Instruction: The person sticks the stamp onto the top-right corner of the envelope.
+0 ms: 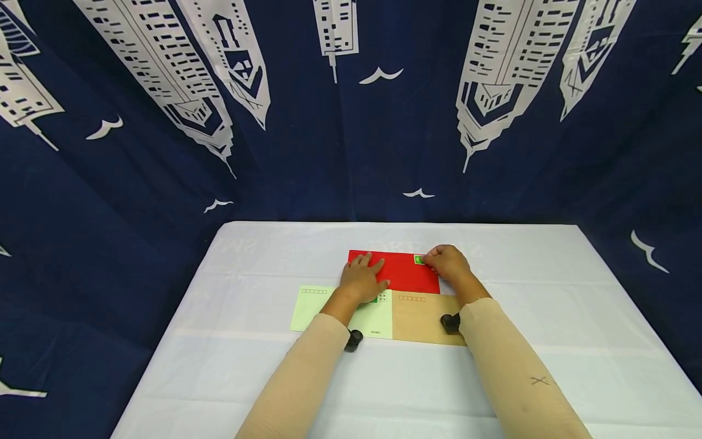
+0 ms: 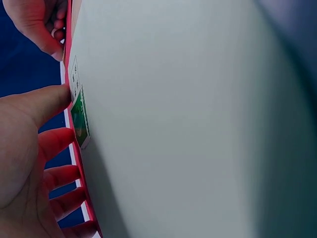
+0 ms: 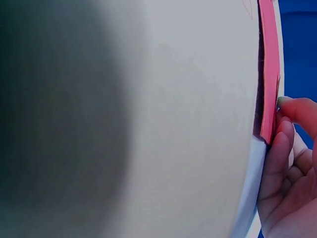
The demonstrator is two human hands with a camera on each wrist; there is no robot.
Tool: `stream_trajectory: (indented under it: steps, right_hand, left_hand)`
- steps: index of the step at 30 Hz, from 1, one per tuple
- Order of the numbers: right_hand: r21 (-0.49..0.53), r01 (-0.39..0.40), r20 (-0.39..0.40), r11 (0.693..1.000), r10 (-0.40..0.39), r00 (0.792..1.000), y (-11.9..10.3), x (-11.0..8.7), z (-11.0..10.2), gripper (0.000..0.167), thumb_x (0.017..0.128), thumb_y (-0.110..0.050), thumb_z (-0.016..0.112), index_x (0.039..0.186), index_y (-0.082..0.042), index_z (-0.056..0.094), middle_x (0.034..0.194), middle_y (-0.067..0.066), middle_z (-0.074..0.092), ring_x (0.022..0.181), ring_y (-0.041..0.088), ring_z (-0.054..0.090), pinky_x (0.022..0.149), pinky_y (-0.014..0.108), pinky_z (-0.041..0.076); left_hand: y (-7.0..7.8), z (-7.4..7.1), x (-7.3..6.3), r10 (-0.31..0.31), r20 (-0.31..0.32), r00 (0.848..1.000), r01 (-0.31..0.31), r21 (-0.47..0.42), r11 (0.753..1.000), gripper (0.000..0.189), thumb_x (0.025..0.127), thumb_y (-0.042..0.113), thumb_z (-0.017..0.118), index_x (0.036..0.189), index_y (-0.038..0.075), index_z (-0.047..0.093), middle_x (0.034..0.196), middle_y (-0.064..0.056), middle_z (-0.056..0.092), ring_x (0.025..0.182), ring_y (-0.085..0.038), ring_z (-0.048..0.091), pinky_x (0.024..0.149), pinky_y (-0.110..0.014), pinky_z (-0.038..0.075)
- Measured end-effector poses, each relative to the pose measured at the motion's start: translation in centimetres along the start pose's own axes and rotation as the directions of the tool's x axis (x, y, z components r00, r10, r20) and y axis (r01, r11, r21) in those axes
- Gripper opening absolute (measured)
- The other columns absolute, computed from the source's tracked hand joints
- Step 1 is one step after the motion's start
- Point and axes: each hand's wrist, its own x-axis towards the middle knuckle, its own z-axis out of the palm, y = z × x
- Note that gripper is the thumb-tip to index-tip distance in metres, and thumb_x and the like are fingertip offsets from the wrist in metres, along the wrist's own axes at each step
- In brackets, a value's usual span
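Observation:
A red envelope lies on the white table beyond two others. Spread fingers of my left hand rest on its left part, pressing it flat. At its upper right corner, my right hand pinches the right edge of a small green stamp between thumb and fingers. In the right wrist view, a bit of green shows at the thumb's tip, close over the red envelope. Below the left hand is a pale green envelope; its own green stamp shows in the left wrist view.
A tan envelope lies right of the pale green one, under my right wrist. The white tablecloth spreads around them. Behind the table hangs a dark blue curtain with white buildings and birds. A black wrist camera sits at my left cuff.

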Motion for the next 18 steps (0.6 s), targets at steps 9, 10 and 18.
stream_trajectory:
  steps: [9,10,18]
  right_hand:
    - [-0.029,0.014,-0.023,0.999,-0.014,1.000,-0.11,-0.09,0.07,0.022,0.094,-0.030,0.063,0.096,-0.009,0.068,0.068,-0.004,0.057,0.075,0.018,0.054,0.068,0.029,0.041]
    - [-0.033,0.019,-0.024,0.999,-0.020,1.000,-0.14,-0.16,0.04,0.023,0.095,-0.031,0.063,0.096,-0.008,0.068,0.069,-0.004,0.057,0.075,0.018,0.055,0.069,0.029,0.041]
    - [-0.024,0.016,-0.021,1.000,-0.017,1.000,-0.23,-0.45,-0.04,0.024,0.096,-0.031,0.062,0.096,-0.008,0.067,0.070,-0.003,0.058,0.077,0.018,0.055,0.071,0.030,0.041]
  left_hand:
    - [0.02,-0.15,-0.06,0.000,0.004,1.000,0.000,0.003,1.000,0.067,0.100,0.054,0.051,0.160,0.029,0.032,0.170,-0.006,0.021,0.157,-0.030,0.019,0.127,-0.053,0.021]
    - [0.01,-0.16,-0.06,-0.002,0.004,1.000,0.002,0.003,1.000,0.067,0.100,0.054,0.051,0.160,0.029,0.032,0.170,-0.006,0.021,0.157,-0.030,0.019,0.127,-0.053,0.021]
    - [-0.01,-0.03,-0.01,-0.003,0.004,1.000,0.003,0.006,1.000,0.068,0.100,0.055,0.051,0.160,0.029,0.032,0.170,-0.005,0.021,0.157,-0.029,0.018,0.127,-0.053,0.022]
